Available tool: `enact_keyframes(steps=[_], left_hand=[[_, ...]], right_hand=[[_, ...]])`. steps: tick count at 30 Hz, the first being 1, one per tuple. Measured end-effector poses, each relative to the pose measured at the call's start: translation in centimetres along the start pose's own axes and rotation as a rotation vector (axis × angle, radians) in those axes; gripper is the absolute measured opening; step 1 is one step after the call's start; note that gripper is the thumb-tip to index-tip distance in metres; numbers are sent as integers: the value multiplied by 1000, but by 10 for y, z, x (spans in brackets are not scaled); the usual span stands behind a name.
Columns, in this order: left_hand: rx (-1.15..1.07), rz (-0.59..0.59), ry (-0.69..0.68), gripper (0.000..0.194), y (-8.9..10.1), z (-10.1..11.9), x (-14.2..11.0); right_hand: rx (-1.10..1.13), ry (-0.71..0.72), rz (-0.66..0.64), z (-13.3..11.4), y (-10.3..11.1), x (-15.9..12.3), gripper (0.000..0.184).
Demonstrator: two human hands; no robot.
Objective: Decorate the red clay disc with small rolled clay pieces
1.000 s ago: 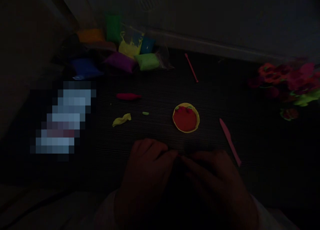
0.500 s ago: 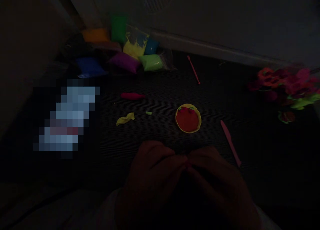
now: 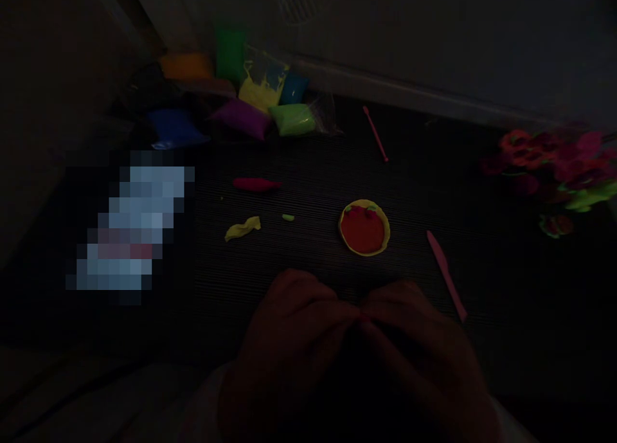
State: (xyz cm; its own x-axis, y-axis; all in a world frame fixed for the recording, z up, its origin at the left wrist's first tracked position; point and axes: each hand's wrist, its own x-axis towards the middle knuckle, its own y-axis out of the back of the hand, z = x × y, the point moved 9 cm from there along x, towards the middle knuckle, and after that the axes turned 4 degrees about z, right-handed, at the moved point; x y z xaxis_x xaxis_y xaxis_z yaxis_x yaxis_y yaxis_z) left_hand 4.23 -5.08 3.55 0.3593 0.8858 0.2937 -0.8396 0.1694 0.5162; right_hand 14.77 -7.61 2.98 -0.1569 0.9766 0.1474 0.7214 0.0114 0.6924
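Left hand: the left hand (image 3: 294,334) is curled inward, its thumb and finger pinched on a small reddish piece (image 3: 365,317); its lower fingers are lost in shadow.
Right hand: the same piece is met from the other side by the right hand (image 3: 429,340), its fingertips drawn together; the exact grip cannot be told in this dimness.
Disc: a flat red disc (image 3: 362,234) is placed on the dark table (image 3: 308,166), just beyond the hands, with a yellow rim (image 3: 387,236) around it.
Done: the rim is seen closed around the disc, and small red lumps with green bits are set inside its far edge.
Left: the near and middle parts of the disc are left plain; the reddish piece is held off it, and its shape appears unfinished, though this is only a judgement.
Set apart: a pink-red roll (image 3: 256,184), a yellow strip (image 3: 243,227) and a small green piece (image 3: 288,218) are laid out separately.
Tools: a pink knife (image 3: 446,272) and a thin pink stick (image 3: 375,134) are left unheld.
Change: compared with the first frame, the hands are brought closer together; everything on the table is shifted rightward in view, apparently by camera movement.
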Motion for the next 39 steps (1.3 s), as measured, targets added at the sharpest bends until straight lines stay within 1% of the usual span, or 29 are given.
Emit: enact_keyframes(steps=[2,7,12,17,20,25,28,33,39], left_hand=[[3,-2,-4,11,0,0,0],[0,-12,-20,11,-2,2,-1],[20,8,-28,10,-1,3,-2],[24,12,-42,9,0,3,-1],[16,3,-36,9,-1,2,-2],[12,-39,-28,10,-7,0,-3],[15,-78,-22,10,-11,-1,-3],[18,-87,-8,10,-12,-2,-3],[18,-76,-27,10,-12,0,-2]], right_hand=[[17,-6,4,0,1,0,12],[17,-34,50,0,4,1,7],[2,-41,52,-1,3,3,7],[-23,-15,19,-1,2,-1,16],[-77,-26,30,4,5,-4,21],[-115,43,34,1,4,-4,12],[-159,58,40,0,3,-4,10],[-180,60,49,-2,3,-5,11],[-175,78,46,-4,3,-4,10]])
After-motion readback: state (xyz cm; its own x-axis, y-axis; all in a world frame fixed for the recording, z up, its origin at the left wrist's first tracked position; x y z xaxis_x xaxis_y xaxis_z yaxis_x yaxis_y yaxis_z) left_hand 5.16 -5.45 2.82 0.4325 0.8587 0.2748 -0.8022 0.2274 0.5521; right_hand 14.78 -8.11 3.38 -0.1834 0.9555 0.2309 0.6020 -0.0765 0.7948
